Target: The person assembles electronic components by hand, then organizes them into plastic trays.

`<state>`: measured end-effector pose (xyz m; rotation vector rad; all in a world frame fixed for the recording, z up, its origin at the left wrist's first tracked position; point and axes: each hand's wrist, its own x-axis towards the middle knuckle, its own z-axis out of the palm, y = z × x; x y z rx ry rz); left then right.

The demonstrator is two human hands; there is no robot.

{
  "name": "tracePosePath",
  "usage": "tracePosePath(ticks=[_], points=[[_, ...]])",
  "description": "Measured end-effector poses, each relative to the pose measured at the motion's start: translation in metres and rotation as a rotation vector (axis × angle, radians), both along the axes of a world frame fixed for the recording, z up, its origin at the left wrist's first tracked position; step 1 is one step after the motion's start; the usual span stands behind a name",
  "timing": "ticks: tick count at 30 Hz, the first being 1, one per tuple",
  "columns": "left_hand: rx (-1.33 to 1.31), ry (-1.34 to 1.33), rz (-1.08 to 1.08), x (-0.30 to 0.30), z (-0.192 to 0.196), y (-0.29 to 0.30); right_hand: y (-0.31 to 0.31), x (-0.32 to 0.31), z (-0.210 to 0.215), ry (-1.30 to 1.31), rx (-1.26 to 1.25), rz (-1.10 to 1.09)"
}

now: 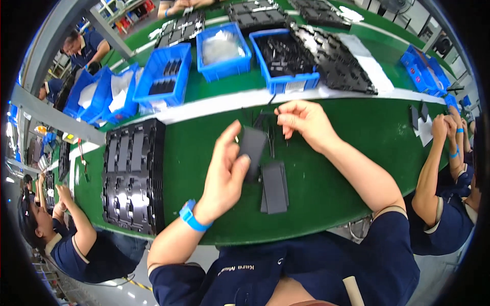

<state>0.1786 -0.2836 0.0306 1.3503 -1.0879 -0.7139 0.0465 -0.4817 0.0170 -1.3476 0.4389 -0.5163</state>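
My left hand [224,176], with a blue band at its wrist, grips a dark grey flat rectangular block [253,145] between thumb and fingers, tilted above the table. The fingers of my right hand [303,122] are pinched at a small thin black piece [276,111], just beyond the block. Several slim black parts [271,138] lie loose on the green table between the hands. Close to me, more dark grey rectangular blocks [275,188] rest in a small overlapping pile. Left of my left hand stands a stack of black molded trays [131,176] with grey blocks in some slots.
Across the table stand blue bins: one with black parts [293,81], one with clear bags [203,64], one with dark blocks [180,94]. A black molded tray [339,61] lies beyond. Co-workers sit to both sides; a person's hands [445,127] work at the right.
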Motion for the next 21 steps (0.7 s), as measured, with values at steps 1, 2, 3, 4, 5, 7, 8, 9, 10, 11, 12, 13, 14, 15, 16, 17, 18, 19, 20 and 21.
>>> tracePosePath(ticks=[1, 2, 3, 4, 5, 7, 8, 9, 10, 11, 12, 13, 14, 15, 16, 17, 18, 19, 20, 21], points=[[-0.017, 0.006, 0.039, 0.003, -0.005, -0.001, 0.005, -0.001, 0.002, 0.002, 0.049, 0.009], [0.001, 0.026, 0.068, 0.005, -0.004, -0.004, 0.005, 0.0, 0.006, -0.006, 0.086, 0.013], [0.035, 0.02, 0.067, 0.008, -0.007, -0.004, 0.007, 0.0, 0.006, -0.016, 0.113, 0.026], [0.067, 0.012, 0.066, 0.011, -0.01, -0.003, 0.008, 0.001, 0.004, -0.015, 0.12, 0.027], [0.071, 0.014, 0.067, 0.011, -0.013, -0.003, 0.009, 0.002, 0.003, -0.03, 0.13, 0.058], [0.056, -0.361, 0.091, 0.011, -0.016, -0.003, 0.012, 0.002, 0.002, -0.046, 0.141, 0.091], [0.061, -0.36, 0.095, 0.007, -0.013, -0.002, 0.015, 0.001, 0.003, -0.034, 0.143, 0.092], [0.094, -0.459, 0.12, 0.003, -0.007, -0.001, 0.018, 0.001, 0.004, -0.022, 0.144, 0.093], [0.128, -0.559, 0.144, 0.0, -0.003, 0.0, 0.022, 0.0, 0.006, -0.02, 0.148, 0.099], [0.036, -0.726, 0.172, 0.0, -0.005, 0.0, 0.027, 0.0, 0.01, 0.015, 0.122, 0.108], [0.044, -0.725, 0.177, 0.001, -0.005, 0.001, 0.031, 0.0, 0.013, 0.05, 0.096, 0.116], [0.022, -0.771, 0.18, 0.001, -0.005, 0.001, 0.034, 0.0, 0.013, 0.052, 0.101, 0.123], [-0.004, -0.817, 0.177, 0.001, -0.005, 0.0, 0.036, 0.0, 0.013, 0.058, 0.067, 0.13], [-0.032, -0.863, 0.173, 0.001, -0.005, 0.0, 0.038, 0.001, 0.013, 0.064, 0.033, 0.135], [-0.029, -0.861, 0.171, 0.001, -0.006, 0.001, 0.039, 0.001, 0.013, 0.066, 0.036, 0.134], [0.0, -0.92, 0.152, 0.003, -0.006, 0.001, 0.039, 0.002, 0.014, 0.085, 0.013, 0.131], [0.03, -0.98, 0.133, 0.003, -0.006, 0.001, 0.039, 0.002, 0.014, 0.103, -0.01, 0.128], [0.028, -0.98, 0.129, 0.002, -0.004, 0.001, 0.039, 0.002, 0.014, 0.104, -0.009, 0.124], [0.052, -0.997, 0.121, 0.0, -0.002, 0.001, 0.039, 0.003, 0.014, 0.119, -0.024, 0.124], [0.075, -1.015, 0.114, -0.001, -0.001, 0.001, 0.039, 0.003, 0.015, 0.134, -0.039, 0.123]])
